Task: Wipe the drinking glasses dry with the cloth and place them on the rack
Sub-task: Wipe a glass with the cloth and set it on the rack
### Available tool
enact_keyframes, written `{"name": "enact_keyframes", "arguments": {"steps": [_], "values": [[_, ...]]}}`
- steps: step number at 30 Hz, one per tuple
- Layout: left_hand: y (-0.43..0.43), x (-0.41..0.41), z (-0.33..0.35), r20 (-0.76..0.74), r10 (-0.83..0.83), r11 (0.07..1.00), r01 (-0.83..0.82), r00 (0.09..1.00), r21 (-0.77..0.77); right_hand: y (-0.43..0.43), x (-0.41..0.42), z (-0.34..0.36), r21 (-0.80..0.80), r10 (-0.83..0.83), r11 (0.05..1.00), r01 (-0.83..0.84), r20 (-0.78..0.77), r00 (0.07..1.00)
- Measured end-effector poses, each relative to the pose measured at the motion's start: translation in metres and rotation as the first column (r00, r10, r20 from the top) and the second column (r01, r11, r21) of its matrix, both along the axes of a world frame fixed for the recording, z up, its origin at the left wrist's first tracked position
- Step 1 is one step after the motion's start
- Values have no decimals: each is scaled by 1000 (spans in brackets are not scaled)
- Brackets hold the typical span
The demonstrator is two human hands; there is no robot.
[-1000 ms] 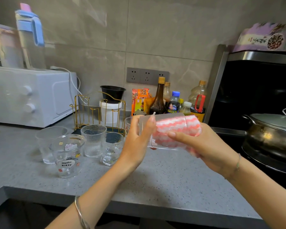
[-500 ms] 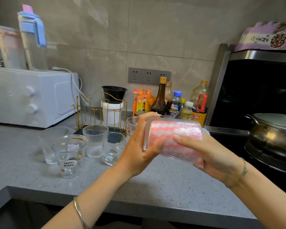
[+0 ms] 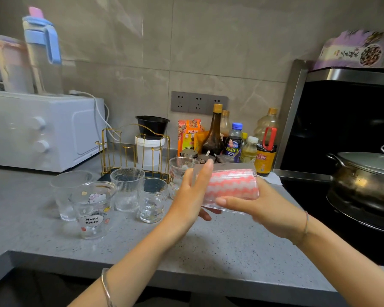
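Left hand: we held our left hand (image 3: 193, 193) upright, fingers straight and close together, flat against the left end of the glass (image 3: 235, 173). A thumb tip showed just beneath the glass.
Right hand: our right hand (image 3: 264, 209) came in from the right and cradled the glass from below. Its fingers curled round the body and its thumb lay across the near side.
Glass: ribbed and clear, it lay on its side between our two hands, lifted above the counter (image 3: 231, 251).
Cloth: we saw the pink-and-white cloth (image 3: 231, 187) stuffed inside the glass, filling most of it.
Rack: the gold wire rack (image 3: 124, 147) stood at the back left with no glass on its pegs.
In the way: five glasses stood before and beside the rack, among them a Hello Kitty glass (image 3: 91, 209) and a ribbed tumbler (image 3: 127, 191).
Around: a white oven (image 3: 42, 129) sat to the left, sauce bottles (image 3: 215, 134) behind and a lidded pot (image 3: 364, 173) to the right.
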State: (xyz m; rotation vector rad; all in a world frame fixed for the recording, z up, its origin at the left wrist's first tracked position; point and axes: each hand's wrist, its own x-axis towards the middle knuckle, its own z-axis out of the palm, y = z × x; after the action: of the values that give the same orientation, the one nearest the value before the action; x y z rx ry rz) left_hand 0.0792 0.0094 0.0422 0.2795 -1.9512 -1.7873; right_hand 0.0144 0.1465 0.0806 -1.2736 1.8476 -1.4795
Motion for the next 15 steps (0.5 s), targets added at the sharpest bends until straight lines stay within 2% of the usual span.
{"name": "enact_keyframes", "arguments": {"steps": [5,9,11,15], "values": [[-2,4,-4,-175,20,979,-55,984,-194,1,4,2,-83,51,996,-35,208,977],[-11,4,-8,-328,-99,937,-22,940,-348,5,3,3,-214,171,973,-86,419,892],[-13,7,-8,-356,-149,910,-12,923,-413,6,1,-1,-203,155,977,-71,439,885],[-15,8,-13,-319,-182,892,19,930,-452,6,-1,-4,-141,40,990,10,345,938]]}}
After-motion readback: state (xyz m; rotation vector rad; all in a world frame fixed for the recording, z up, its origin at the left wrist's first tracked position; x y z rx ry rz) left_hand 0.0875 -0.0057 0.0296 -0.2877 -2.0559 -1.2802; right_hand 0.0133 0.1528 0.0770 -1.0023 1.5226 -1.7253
